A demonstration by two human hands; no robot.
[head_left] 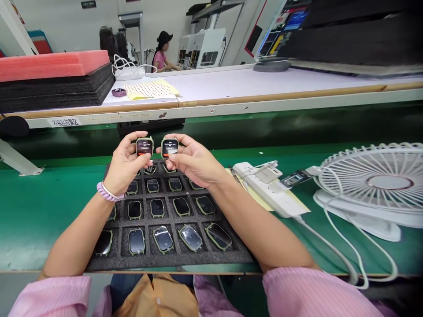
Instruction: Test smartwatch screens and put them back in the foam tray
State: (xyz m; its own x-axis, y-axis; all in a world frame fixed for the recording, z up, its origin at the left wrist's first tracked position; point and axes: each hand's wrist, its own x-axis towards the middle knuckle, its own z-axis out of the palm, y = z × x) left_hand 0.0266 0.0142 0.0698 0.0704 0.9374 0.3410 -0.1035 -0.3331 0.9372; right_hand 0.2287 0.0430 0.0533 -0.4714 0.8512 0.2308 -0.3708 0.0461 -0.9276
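My left hand (127, 159) pinches a green-framed smartwatch (144, 146) by its edges, its lit screen facing me. Close beside it, my right hand (191, 160) grips a second green smartwatch (169, 149), also lit, with the thumb at its lower edge. Both screens show white text and an orange-red mark too small to read. Beneath my hands lies a black foam tray (145, 263) whose compartments hold several similar watches, such as one dark-screened watch (136, 241) in the front row. My hands and forearms hide some of the tray's compartments.
Right of the tray are a white power strip (267, 189) with plugs and a white fan (380, 180), their cables trailing forward. A raised shelf (218, 88) crosses behind, bearing red and black foam (56, 66). Further back, a person (161, 55) sits by machines.
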